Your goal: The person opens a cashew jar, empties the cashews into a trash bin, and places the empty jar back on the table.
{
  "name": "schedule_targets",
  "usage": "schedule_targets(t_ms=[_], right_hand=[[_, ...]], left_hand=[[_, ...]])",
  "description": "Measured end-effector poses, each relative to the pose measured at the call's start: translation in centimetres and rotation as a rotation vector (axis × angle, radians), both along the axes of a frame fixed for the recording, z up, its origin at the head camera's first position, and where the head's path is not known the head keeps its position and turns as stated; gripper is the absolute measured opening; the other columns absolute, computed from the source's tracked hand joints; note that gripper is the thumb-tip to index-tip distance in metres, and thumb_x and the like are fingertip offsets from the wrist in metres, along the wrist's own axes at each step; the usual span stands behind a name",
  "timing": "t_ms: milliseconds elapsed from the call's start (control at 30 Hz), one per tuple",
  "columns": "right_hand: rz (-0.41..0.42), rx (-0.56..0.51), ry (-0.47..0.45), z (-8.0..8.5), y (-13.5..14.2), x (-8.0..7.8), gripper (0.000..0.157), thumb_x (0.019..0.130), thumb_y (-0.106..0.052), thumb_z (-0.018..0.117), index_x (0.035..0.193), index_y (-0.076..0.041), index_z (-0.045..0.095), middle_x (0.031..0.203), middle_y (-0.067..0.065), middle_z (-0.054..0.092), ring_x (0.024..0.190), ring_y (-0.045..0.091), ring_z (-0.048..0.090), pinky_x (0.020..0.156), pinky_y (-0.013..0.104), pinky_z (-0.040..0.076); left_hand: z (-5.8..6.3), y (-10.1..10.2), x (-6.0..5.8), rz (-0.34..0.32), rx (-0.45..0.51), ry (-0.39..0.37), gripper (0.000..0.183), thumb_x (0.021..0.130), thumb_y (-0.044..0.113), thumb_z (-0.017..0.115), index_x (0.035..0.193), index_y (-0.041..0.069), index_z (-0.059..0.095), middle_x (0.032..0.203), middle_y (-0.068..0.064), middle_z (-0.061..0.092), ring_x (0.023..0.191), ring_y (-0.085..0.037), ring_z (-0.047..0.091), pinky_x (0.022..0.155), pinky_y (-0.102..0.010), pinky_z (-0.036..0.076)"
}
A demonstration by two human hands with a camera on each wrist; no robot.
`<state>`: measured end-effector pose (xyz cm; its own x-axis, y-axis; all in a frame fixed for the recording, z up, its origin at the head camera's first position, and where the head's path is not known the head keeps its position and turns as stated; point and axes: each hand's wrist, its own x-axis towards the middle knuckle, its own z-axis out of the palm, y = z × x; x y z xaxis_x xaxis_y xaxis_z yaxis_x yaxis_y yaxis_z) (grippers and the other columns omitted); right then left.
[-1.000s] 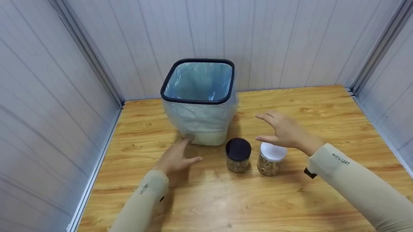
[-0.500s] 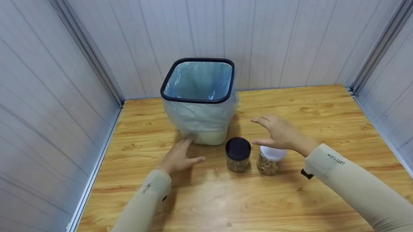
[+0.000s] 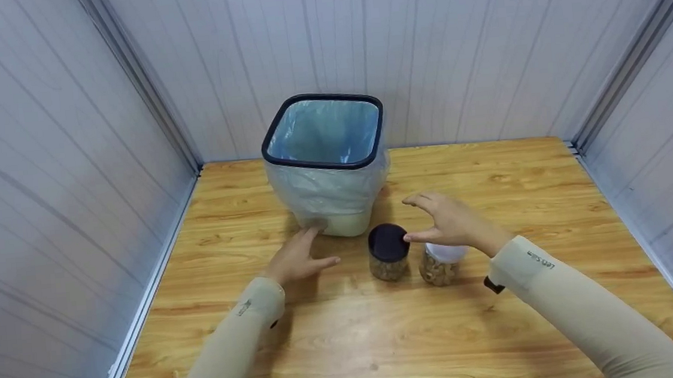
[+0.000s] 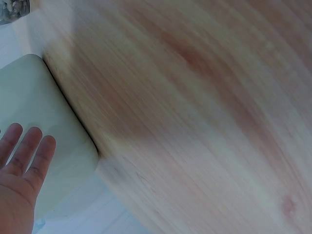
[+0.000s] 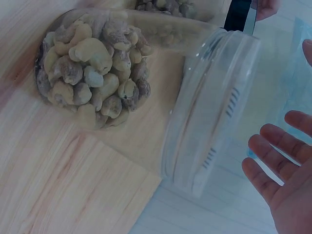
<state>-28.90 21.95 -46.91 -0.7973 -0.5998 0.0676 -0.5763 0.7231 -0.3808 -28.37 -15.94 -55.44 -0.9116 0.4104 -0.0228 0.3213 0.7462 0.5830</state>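
Note:
My left hand [image 3: 297, 261], fingers straight and thumb spread, is beside the lower front of a trash bin [image 3: 340, 200]; contact cannot be told. In the left wrist view its fingers [image 4: 28, 151] lie in front of the bin's pale base [image 4: 63, 141]. My right hand [image 3: 450, 222] is held above and behind a clear jar with a white lid [image 3: 439, 270], holding nothing. Cashews [image 5: 95, 68] partly fill that jar in the right wrist view. Left of it stands a black-lidded jar [image 3: 388, 254] of nuts; my right thumb overlaps its lid's edge in the head view.
The bin has a black rim [image 3: 323, 166] and a thin plastic liner [image 3: 331, 126]. Everything stands on a wood-grain table [image 3: 349, 344]. Pale panel walls [image 3: 452, 53] enclose the back and both sides.
My right hand has shifted left and slightly toward me, its thumb coming over the black lid's edge. The left hand has moved slightly right. Jars and bin stay in place.

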Motion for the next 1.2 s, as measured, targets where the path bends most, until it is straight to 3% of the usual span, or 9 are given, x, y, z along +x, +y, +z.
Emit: schedule_targets(t_ms=[367,533,800,1200], right_hand=[[-0.018,0.036,-0.121,-0.1,-1.1,0.2,0.091,0.096,-0.060,0.077,0.164,-0.010,0.046,0.157,0.021,0.057,0.139,0.042,0.060,0.113,0.064,0.050],[-0.007,0.056,-0.122,-0.4,-1.5,0.2,0.092,0.095,-0.060,0.078,0.165,-0.010,0.045,0.156,0.021,0.057,0.140,0.042,0.059,0.115,0.064,0.050],[0.001,0.098,-0.159,-0.5,-2.4,0.4,0.095,0.094,-0.057,0.081,0.166,-0.008,0.042,0.167,0.026,0.045,0.152,0.049,0.047,0.122,0.068,0.040],[0.006,0.145,-0.178,-0.7,-3.4,0.4,0.102,0.090,-0.057,0.085,0.167,-0.008,0.040,0.166,0.025,0.046,0.151,0.047,0.048,0.123,0.064,0.042]], left_hand=[[-0.2,0.9,0.1,-0.026,0.006,0.022,0.088,0.095,0.052,0.081,0.161,0.005,0.047,0.163,-0.018,0.054,0.152,-0.042,0.049,0.127,-0.058,0.040],[-0.2,1.3,0.2,-0.032,0.007,0.012,0.087,0.095,0.050,0.081,0.161,0.005,0.047,0.164,-0.020,0.053,0.153,-0.042,0.048,0.127,-0.058,0.040],[-0.4,1.5,0.4,-0.065,0.004,0.022,0.092,0.095,0.058,0.078,0.162,0.004,0.046,0.166,-0.020,0.050,0.155,-0.042,0.046,0.129,-0.057,0.038],[-0.6,1.9,0.6,-0.064,0.006,0.018,0.090,0.095,0.057,0.078,0.161,0.004,0.047,0.165,-0.020,0.050,0.155,-0.041,0.045,0.130,-0.056,0.037]])
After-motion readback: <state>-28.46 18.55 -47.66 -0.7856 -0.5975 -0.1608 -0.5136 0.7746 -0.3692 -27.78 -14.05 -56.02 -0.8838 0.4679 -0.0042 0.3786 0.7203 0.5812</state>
